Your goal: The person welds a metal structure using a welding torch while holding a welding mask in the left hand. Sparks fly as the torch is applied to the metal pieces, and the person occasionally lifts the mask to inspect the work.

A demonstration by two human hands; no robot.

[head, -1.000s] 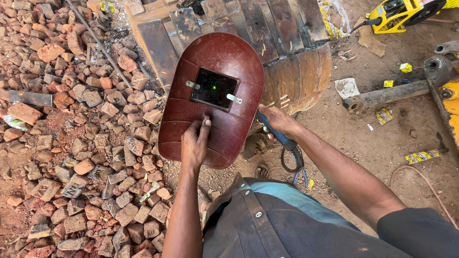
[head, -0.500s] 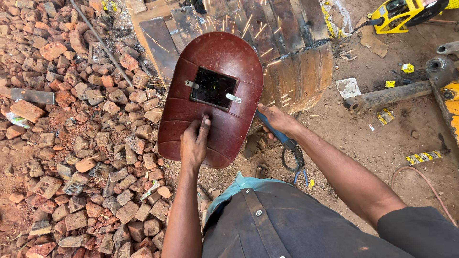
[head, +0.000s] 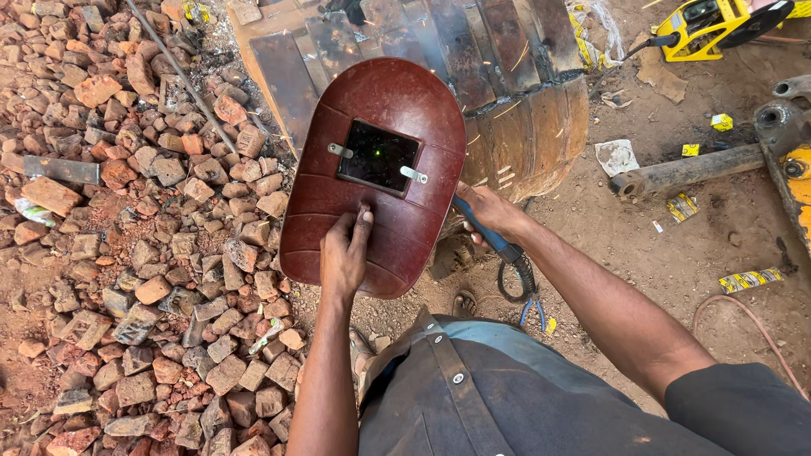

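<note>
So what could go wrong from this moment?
1. Sparks fly off the curved rusty metal drum while both forearms are bare; a burn looks possible.
2. The left hand holds the dark red oval welding shield alone, so any slip could expose the eyes.
3. The cable below the right hand loops near the sandalled feet, a possible snag.

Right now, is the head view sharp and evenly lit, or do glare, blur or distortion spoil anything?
Head view: flat daylight, soft shadows, sharp throughout. Bright spark streaks cross the steel behind the shield; its dark window shows only a faint green glint. Left hand and right hand are crisp; wide-angle bending shows at the edges.
</note>
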